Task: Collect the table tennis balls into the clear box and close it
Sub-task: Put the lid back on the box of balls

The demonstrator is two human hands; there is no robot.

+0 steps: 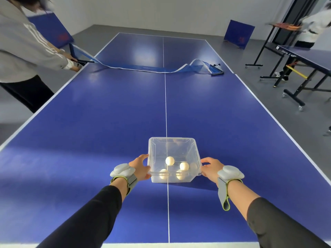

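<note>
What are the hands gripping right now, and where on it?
Both hold the clear box: the left hand on its left side wall near the rim, the right hand on its right side. It has no lid on.

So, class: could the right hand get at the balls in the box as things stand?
Probably yes: the box has no lid on, and the right hand already grips its side, close to the balls.

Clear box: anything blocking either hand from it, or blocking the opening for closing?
Nothing visible. The left hand and right hand already grip the clear box by its sides. The balls sit low inside, below the rim. No lid is in view.
</note>
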